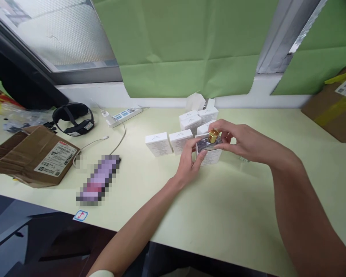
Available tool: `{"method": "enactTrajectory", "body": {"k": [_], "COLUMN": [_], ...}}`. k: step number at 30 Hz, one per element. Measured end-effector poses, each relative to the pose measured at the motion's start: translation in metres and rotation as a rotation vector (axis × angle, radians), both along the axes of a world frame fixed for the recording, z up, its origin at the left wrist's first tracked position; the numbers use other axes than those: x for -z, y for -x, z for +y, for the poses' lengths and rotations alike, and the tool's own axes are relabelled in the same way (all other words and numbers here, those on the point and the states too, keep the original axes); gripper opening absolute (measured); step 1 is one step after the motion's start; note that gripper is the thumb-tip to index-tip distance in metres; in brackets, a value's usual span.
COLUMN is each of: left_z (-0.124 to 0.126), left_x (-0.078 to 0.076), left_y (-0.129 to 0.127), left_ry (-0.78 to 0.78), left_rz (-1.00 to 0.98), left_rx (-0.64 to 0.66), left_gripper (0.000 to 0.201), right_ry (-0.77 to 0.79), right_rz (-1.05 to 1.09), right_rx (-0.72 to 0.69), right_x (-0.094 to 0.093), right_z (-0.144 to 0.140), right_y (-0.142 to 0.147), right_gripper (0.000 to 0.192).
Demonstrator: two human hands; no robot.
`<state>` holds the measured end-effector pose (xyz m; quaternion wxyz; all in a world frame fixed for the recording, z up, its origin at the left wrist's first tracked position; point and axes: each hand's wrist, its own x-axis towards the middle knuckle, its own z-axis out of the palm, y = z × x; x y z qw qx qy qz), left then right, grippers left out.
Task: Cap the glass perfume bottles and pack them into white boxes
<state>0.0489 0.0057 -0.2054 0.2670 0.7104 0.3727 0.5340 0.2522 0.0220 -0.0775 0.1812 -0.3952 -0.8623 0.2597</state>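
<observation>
- Left hand [190, 163] reaches up from the near edge of the pale yellow-green table [233, 207], fingers curled around the small clear glass bottle with a gold cap [211, 141].
- Right hand [242, 142] comes in from the right, fingertips pinching that same bottle at its cap end.
- Bottle sits right over the open small white carton [210, 156].
- Behind, a cluster of small white cardboard boxes [190, 123].
- Far left: flattened brown cardboard parcel [31, 156], black headband strap [73, 118].
</observation>
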Motion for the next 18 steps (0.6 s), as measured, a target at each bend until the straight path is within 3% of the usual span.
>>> {"method": "enactTrajectory", "body": {"k": [8,18], "left_z": [-0.001,-0.002], "left_x": [0.001,-0.002], "left_y": [-0.001,-0.001], "left_ry": [-0.010,-0.010], "left_rz": [0.021,0.038], "left_rx": [0.014,0.008], "left_gripper": [0.038,0.039], "right_ry": [0.017,-0.087], "right_rz": [0.048,-0.020], "right_rx": [0.108,0.046], "right_x": [-0.005,0.010], "right_z": [-0.005,0.006], "right_y": [0.009,0.010], "right_gripper": [0.025,0.025]}}
